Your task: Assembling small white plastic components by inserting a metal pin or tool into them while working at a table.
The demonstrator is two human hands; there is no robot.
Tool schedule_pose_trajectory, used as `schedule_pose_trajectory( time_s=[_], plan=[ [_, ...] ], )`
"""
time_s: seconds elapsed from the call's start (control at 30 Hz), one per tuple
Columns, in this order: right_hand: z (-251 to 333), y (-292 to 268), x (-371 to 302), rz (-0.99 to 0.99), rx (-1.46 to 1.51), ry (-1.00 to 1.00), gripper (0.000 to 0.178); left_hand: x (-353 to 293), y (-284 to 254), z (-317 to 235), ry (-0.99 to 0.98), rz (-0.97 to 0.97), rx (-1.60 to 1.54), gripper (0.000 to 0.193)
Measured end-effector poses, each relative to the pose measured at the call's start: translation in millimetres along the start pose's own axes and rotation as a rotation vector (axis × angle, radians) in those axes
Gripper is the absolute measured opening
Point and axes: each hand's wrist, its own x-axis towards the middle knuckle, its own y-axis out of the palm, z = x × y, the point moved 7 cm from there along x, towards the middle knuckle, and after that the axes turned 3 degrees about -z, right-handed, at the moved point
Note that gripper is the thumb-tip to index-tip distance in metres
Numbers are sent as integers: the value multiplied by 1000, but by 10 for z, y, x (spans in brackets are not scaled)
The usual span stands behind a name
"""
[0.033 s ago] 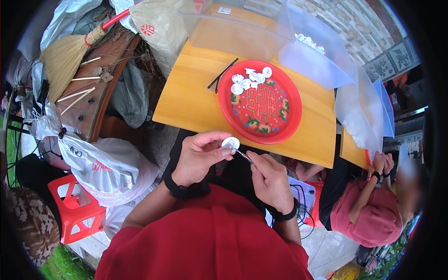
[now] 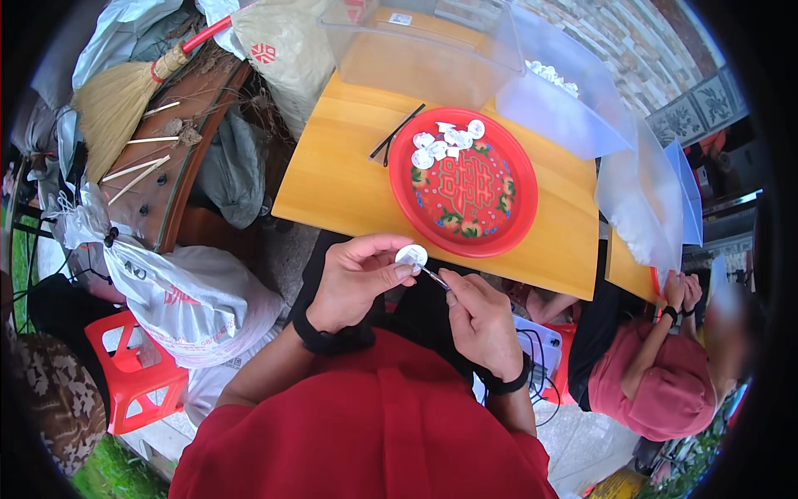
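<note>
Just in front of the table edge, my left hand (image 2: 356, 279) pinches a small round white plastic piece (image 2: 411, 254) between thumb and fingers. My right hand (image 2: 486, 320) grips a thin tool with a silvery shaft (image 2: 435, 278), its tip touching the lower right of the white piece. The tool's exact kind is too small to tell. Beyond my hands, a red round tray (image 2: 517, 208) with a flower pattern rests on the yellow wooden table (image 2: 332, 179). Several white pieces (image 2: 440, 145) like the held one lie at its upper left. Thin black sticks (image 2: 401, 133) lie beside the tray.
A clear plastic bin (image 2: 420, 62) stands at the table's far side. Translucent bins (image 2: 573, 116) at right hold white pieces (image 2: 550, 76). Another person (image 2: 652, 366) sits to the right. At left are a tied white sack (image 2: 195, 299), a red stool (image 2: 137, 374) and a broom (image 2: 125, 108).
</note>
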Motion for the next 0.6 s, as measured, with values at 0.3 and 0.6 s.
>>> schedule_pose_trajectory(
  time_s=[0.3,0.6],
  plan=[
    [-38,34,7,-18,45,19,35,-3,9,14,5,9,13,30],
    [-74,119,72,60,100,37,43,1,36,30,20,23,31,31]
  ],
)
